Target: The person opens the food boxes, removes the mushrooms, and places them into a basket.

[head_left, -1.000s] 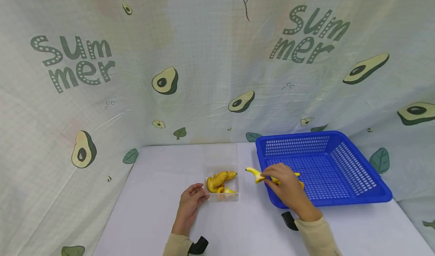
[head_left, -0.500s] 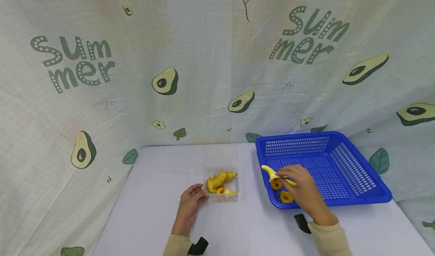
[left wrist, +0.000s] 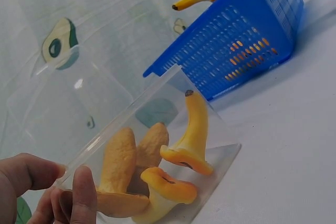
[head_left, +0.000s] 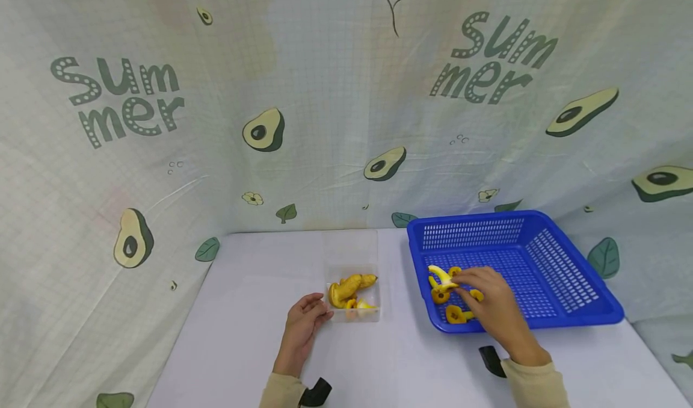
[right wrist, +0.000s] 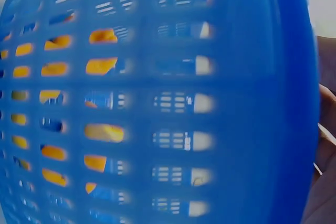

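Observation:
Over the left end of the blue basket [head_left: 568,321], my right hand [head_left: 498,306] pinches a yellow trumpet-shaped mushroom [head_left: 441,275] by its cap, the pale stem pointing left. Several more yellow mushrooms [head_left: 456,314] lie beneath it in that end. My left hand [head_left: 304,328] pinches the near left edge of a clear plastic box [head_left: 373,315] between thumb and fingers. Inside the box, the left wrist view shows a yellow mushroom [left wrist: 194,129] leaning on the wall, another yellow mushroom [left wrist: 165,190], and thick tan mushroom-like pieces [left wrist: 118,156].
The box's clear lid [head_left: 351,245] stands open at the back. A white table [head_left: 238,312] carries both containers, with a printed curtain [head_left: 314,95] hanging behind. In the right wrist view the slotted basket wall [right wrist: 247,103] hides most of the right hand.
My right hand has carried the yellow mushroom rightward, from the basket's left rim to above the mushrooms inside it. The left hand and the box have stayed put.

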A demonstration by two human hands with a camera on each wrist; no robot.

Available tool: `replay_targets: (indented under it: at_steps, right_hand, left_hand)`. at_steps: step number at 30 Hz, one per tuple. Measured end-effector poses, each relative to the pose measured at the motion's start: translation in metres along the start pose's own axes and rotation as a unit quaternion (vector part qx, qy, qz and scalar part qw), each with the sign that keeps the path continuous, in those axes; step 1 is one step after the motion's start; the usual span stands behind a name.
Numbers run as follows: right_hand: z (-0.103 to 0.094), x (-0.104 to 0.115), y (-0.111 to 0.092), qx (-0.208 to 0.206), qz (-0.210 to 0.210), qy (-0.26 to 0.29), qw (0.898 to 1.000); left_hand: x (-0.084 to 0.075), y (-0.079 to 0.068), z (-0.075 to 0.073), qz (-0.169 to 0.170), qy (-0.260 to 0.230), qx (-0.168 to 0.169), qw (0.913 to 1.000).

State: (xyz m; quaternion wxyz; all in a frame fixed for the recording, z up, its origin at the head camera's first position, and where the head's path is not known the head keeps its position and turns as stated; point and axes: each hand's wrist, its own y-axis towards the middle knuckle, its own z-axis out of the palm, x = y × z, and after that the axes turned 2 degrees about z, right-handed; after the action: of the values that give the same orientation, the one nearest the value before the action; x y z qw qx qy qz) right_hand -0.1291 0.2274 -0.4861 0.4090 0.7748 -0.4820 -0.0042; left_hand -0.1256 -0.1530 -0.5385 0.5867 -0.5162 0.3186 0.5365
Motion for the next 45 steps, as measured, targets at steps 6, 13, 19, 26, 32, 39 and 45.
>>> replay_targets:
  at_steps: [6, 13, 19, 26, 32, 39, 45]
  right_hand:
    - [-0.005, -0.003, -0.002, 0.007, 0.028, -0.018, 0.999]
    - [-0.011, -0.008, -0.005, 0.016, 0.048, -0.035, 0.998]
    - [-0.015, -0.013, -0.007, 0.018, 0.055, -0.035, 0.998]
    - [-0.016, -0.021, -0.008, 0.025, 0.067, -0.036, 0.997]
    - [-0.018, -0.025, -0.003, 0.022, 0.062, -0.042, 0.997]
    - [-0.02, -0.024, 0.004, 0.047, 0.095, -0.051, 0.993]
    - [-0.014, -0.009, 0.006, 0.059, 0.08, -0.041, 0.994]
  left_hand:
    - [-0.001, 0.0, 0.001, -0.003, 0.001, -0.008, 1.0]
    - [-0.001, 0.0, 0.001, -0.006, 0.004, -0.01, 0.9999]
    - [0.0, -0.001, 0.0, -0.008, -0.003, -0.005, 1.0]
    - [-0.001, -0.002, 0.0, -0.006, -0.008, -0.002, 0.9999]
    - [-0.002, -0.002, 0.0, 0.002, -0.006, 0.002, 1.0]
    - [-0.001, -0.002, -0.001, 0.0, -0.008, 0.002, 1.0]
    - [-0.001, -0.002, -0.001, 0.0, -0.01, 0.003, 0.9999]
